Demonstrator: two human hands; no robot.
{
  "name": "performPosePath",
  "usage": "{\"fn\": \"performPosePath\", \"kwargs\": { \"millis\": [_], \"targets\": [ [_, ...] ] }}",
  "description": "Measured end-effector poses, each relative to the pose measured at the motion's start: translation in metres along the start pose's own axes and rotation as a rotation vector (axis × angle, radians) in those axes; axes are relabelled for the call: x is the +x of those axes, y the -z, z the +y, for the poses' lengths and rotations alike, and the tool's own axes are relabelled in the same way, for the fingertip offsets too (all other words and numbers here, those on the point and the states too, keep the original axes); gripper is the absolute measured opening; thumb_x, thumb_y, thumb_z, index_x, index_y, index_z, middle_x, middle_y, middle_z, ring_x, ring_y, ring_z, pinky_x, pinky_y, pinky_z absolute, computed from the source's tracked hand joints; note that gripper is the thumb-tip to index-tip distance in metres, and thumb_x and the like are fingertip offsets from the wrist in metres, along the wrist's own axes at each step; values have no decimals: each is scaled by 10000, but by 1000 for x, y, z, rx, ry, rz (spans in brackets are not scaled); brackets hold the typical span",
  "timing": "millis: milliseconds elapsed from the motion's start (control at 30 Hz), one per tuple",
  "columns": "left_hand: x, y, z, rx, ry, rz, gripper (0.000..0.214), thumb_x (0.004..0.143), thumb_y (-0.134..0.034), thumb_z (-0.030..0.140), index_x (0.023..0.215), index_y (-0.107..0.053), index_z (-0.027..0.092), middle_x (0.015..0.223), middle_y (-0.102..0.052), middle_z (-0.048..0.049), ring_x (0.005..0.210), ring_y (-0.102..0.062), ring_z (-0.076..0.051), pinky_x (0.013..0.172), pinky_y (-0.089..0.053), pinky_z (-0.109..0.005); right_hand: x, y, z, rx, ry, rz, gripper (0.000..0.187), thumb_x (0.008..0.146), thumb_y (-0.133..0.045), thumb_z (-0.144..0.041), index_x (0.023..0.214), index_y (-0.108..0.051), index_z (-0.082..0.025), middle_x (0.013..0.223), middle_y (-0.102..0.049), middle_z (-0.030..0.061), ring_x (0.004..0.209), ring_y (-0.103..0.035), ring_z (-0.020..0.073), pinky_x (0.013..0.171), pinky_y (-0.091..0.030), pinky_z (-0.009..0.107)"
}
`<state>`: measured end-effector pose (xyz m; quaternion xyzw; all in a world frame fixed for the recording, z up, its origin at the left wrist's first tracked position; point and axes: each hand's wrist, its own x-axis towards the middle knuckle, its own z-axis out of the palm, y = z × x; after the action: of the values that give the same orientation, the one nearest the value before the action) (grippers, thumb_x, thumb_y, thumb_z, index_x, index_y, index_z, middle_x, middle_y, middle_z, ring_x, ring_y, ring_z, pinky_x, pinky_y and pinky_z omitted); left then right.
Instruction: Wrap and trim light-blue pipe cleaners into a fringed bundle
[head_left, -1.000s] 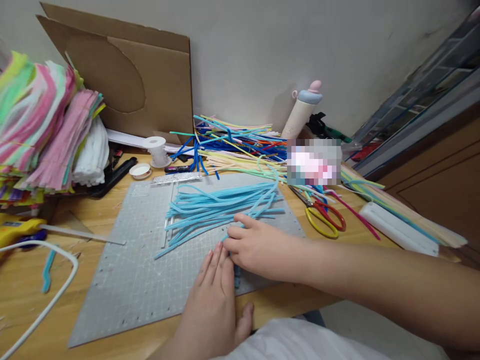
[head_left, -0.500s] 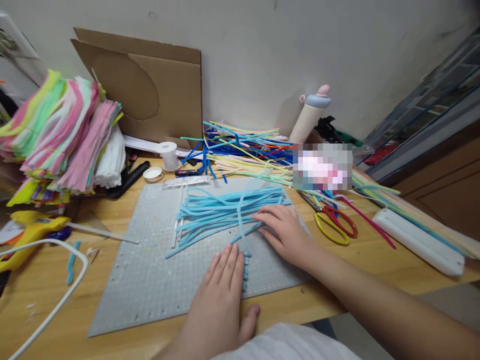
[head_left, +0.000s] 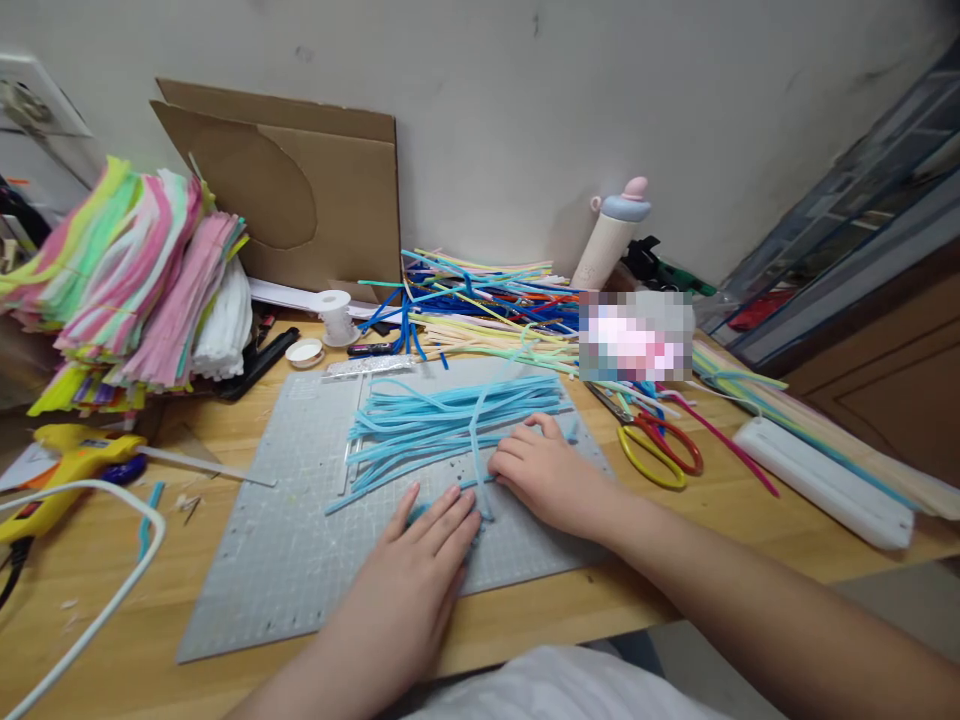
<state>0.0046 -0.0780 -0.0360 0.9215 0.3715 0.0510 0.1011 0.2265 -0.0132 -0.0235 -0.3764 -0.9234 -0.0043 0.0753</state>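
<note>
Flat and palm down, fingers extended rather than clasped, the left hand [head_left: 427, 555] covers a partly hidden light-blue piece [head_left: 418, 512] on the grey cutting mat [head_left: 262, 560]; the right hand [head_left: 546, 475] lies near it, fingers bent, whether gripping a strand cannot be told. Just beyond both, the light-blue fuzzy stems [head_left: 420, 412] lie bundled across the mat, left of the scissors [head_left: 636, 424].

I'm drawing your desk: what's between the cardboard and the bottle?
In the head view, a pile of colourful fuzzy sticks lies between the cardboard and the bottle.
</note>
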Motion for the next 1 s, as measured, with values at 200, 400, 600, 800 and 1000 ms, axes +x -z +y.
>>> {"fn": "performPosePath", "kwargs": {
  "millis": [200,400,600,800,1000],
  "targets": [
    [-4,17,-13,-123,-52,-99,807,713,-370,-42,1428,-237,309,1505,-244,42,1371,-235,-155,1130,-211,-425,-19,5,-21,30,-139,-44,111,871,-476,-162,866,-586,-178,840,-617,42,783,-519,187,734,-301,329],
    [-9,14,1,-210,42,-60,753,815,-531,218,1455,-142,299,1502,-249,-6,1369,-238,-219,1104,-277,-457,-41,6,-24,61,-216,-119,157,876,-498,-145,958,-601,-231,844,-602,6,709,-512,168,626,-273,299],
    [-13,20,5,-250,-8,-99,802,758,-598,213,1441,-193,322,1482,-285,6,1344,-299,-231,1081,-321,-468,-38,17,6,66,-98,-34,208,917,-454,-170,971,-639,-248,856,-610,25,814,-514,173,756,-284,328],
    [-15,20,4,-260,-11,-114,793,756,-598,213,1437,-208,327,1475,-301,19,1335,-322,-224,1077,-332,-460,-27,9,9,112,-152,9,174,905,-466,-165,920,-636,-202,913,-626,53,884,-526,187,821,-286,355],
    [-14,7,0,-247,-21,-107,803,743,-595,198,1437,-210,325,1479,-291,10,1329,-333,-236,1064,-345,-474,-11,-15,-25,291,-94,75,115,873,-511,-193,903,-622,-185,942,-624,66,866,-508,188,791,-329,325]
  ]
}}
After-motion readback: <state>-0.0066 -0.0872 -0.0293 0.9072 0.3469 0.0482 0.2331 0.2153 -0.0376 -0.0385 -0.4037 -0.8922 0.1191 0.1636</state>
